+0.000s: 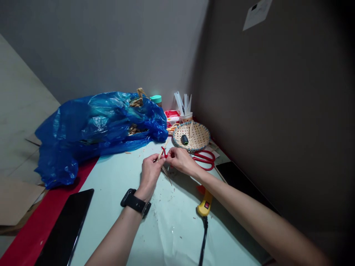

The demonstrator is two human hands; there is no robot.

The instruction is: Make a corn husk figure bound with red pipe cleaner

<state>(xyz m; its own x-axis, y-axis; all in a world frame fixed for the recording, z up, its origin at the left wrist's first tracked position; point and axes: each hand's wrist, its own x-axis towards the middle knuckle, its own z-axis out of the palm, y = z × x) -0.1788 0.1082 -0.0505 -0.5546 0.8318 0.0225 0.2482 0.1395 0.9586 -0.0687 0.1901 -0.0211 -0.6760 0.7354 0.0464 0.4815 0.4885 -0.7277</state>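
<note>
Above the middle of the pale table, my left hand [152, 168] pinches a thin bundle of dry, straw-coloured strips [166, 174], whose ends stick out above and below the fingers. My right hand [179, 159] is closed at the fingertips on a red cord [163, 150] that loops up against the strips. The two hands almost touch. Just right of my right hand lie red-handled scissors [204, 159], their blades partly hidden. Under my right forearm is a yellow tool with a black cable [204, 205], probably a glue gun; its front part is mostly covered.
A blue plastic bag [94, 122] with dry husks fills the back left. A woven basket [203, 138] holds a dark thread spool [184, 139]. Behind it stands a cup [186, 117] of translucent sticks. Dark flat devices lie at left [66, 225] and right [241, 181].
</note>
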